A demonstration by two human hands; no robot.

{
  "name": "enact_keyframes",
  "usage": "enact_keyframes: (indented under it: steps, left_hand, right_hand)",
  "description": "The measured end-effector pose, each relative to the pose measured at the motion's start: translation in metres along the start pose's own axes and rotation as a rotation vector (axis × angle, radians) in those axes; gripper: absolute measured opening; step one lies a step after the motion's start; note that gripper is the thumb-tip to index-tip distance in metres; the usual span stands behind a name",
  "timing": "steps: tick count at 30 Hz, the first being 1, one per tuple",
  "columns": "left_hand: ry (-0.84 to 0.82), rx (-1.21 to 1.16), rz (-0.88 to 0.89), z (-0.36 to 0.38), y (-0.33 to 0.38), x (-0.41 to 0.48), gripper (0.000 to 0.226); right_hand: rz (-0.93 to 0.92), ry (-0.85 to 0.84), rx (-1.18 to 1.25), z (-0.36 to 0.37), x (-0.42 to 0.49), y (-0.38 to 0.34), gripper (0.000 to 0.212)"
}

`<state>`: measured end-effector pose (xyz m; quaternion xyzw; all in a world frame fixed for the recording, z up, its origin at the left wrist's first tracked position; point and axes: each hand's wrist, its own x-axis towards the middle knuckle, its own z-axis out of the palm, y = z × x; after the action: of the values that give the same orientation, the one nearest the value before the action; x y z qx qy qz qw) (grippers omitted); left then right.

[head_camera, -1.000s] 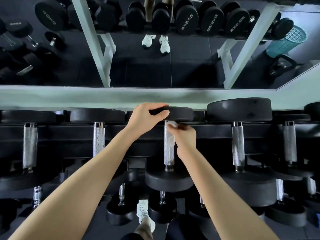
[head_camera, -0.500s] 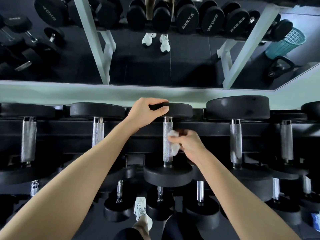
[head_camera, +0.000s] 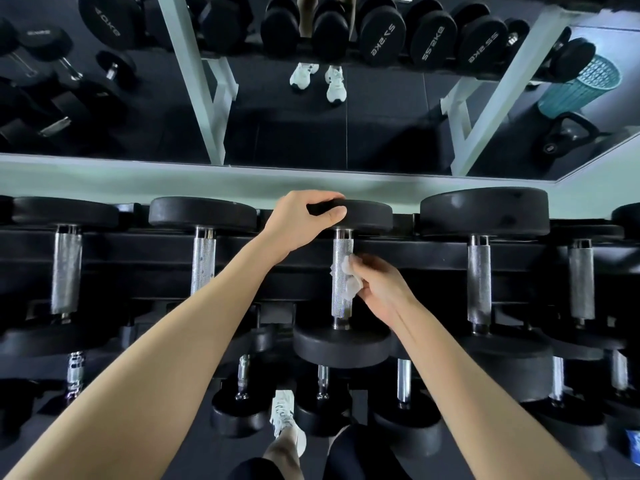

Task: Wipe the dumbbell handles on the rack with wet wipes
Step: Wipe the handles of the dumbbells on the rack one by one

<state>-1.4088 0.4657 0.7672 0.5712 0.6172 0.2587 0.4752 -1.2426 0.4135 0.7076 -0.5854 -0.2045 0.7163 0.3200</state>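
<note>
Down from the far end of the bar the right hand (head_camera: pixel 381 289) had slid, so that the wet wipe (head_camera: pixel 348 280) now lay against the right flank of the handle (head_camera: pixel 341 249) at about its middle, where a second before it had been up by the far collar. Its fingers were bunched round the crumpled wipe, pinching it and pressing it to the knurled steel. The left hand (head_camera: pixel 298 223) had not shifted: fingers and thumb were curled round the rim of the far head (head_camera: pixel 370 214), gripping it to steady the dumbbell on the top tier of the rack (head_camera: pixel 415 252).

To my eye the stroke was only part done. The bare stretch below the wipe, down to the near head (head_camera: pixel 343 344), seemed yet to be covered, and the wipe touched one side only. I would judge that wrapping it further round the bar, and turning the dumbbell a little with the steadying hand, would reach the underside. Knurling snags thin tissue, so firm pressure along the bar ought to serve better than scrubbing across it.

The dumbbell lay flat with its long axis running straight away from the person, far head toward the mirror (head_camera: pixel 311 133), near head toward their feet. It was parallel with the neighbour handle on the left (head_camera: pixel 203 268) and the neighbour handle on the right (head_camera: pixel 478 282), both well apart from it.
</note>
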Motion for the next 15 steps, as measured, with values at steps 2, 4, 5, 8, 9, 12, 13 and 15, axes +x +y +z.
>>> enact_keyframes:
  steps: [2,4,5,8,9,12,13,15]
  left_hand:
    - [-0.016,0.0,0.002,-0.001,0.001,0.0,0.031]
    - [-0.033,-0.01,0.0,-0.002,0.001,0.0,0.03]
    - [-0.038,-0.014,-0.002,-0.003,0.002,0.0,0.03]
    - [-0.038,-0.018,-0.007,-0.003,0.001,0.0,0.029]
    - [-0.039,-0.016,-0.007,-0.003,0.001,0.0,0.03]
    - [-0.048,0.0,0.012,-0.004,0.002,0.0,0.031]
    - [-0.051,0.003,0.015,-0.004,0.002,-0.001,0.031]
    - [-0.056,0.011,0.011,-0.004,0.002,0.0,0.031]
  right_hand:
    - [0.022,-0.012,-0.028,-0.005,0.001,0.002,0.022]
    - [0.044,-0.008,-0.037,-0.007,0.001,0.003,0.032]
    - [0.053,-0.009,-0.049,-0.009,0.001,0.004,0.035]
    - [0.057,-0.059,-0.252,-0.018,-0.005,0.009,0.043]
    - [0.059,-0.099,-0.408,-0.021,-0.01,0.011,0.043]
    - [0.071,-0.189,-0.737,-0.026,-0.019,0.013,0.036]
    - [0.064,-0.185,-0.738,-0.026,-0.018,0.013,0.035]
    - [0.045,-0.124,-0.625,-0.023,-0.016,0.011,0.032]
